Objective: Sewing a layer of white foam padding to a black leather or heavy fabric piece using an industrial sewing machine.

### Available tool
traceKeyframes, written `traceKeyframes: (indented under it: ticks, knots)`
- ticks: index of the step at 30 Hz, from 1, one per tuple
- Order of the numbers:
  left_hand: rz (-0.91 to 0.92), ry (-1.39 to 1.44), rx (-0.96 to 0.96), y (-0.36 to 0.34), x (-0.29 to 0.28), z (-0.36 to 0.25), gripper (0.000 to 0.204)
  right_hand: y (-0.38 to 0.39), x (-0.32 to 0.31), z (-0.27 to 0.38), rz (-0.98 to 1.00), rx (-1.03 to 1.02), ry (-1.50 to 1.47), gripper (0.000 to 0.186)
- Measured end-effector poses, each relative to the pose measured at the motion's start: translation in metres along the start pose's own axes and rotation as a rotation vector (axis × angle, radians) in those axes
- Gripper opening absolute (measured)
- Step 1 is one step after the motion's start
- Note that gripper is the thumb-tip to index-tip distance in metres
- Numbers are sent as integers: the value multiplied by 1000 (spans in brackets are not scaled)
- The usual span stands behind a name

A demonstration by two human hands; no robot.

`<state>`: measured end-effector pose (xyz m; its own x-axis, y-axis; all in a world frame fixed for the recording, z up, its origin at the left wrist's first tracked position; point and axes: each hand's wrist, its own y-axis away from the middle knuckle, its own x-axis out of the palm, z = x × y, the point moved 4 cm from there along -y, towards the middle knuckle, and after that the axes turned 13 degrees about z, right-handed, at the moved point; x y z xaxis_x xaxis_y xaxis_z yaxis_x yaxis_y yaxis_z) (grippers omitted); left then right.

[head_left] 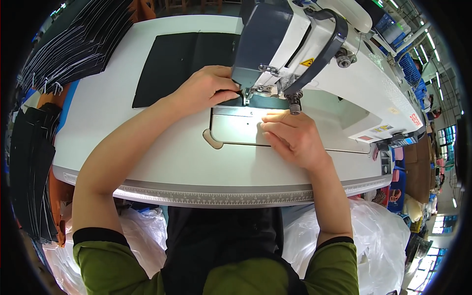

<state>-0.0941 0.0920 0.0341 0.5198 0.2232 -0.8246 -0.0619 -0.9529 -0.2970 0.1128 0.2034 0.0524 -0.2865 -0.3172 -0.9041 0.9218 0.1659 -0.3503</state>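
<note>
The right hand (297, 140) curls its fingers; whether they grip anything, I cannot tell. Beyond, the left hand (204, 91) pinches black fabric (169, 66) on the worktop (255, 169) beside the presser foot (247, 100); slipping inward could injure fingertips.

The cloth (172, 64) at far left is looking plain black, and the table (162, 162) is showing solid white. The ruler (211, 197) along the near edge is running pale ticks on grey. The machine (364, 83) is wearing white, its head (260, 44) is going dark slate, and a yellow triangle (308, 62) is popping. The far-left stack (78, 44) is sporting black with white lines; the sleeves (105, 265) are rocking olive with black cuffs (98, 234).
</note>
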Motion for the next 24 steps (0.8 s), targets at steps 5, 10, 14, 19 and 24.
traceKeyframes:
  ticks: [5,10,14,19,24]
  knots:
    - [-29,-47,-27,-4,1,13,11,0,1,-3,-43,-33,10,5]
    - [-70,-12,15,-6,1,15,11,4,2,-9,-23,117,56,6]
    - [-42,-28,-8,-4,2,16,14,3,3,-13,-43,254,182,7]
    - [-47,-43,1,-1,3,5,12,2,17,-17,-100,172,292,10]
    - [40,-149,38,-11,0,10,13,0,20,-15,-40,210,330,14]
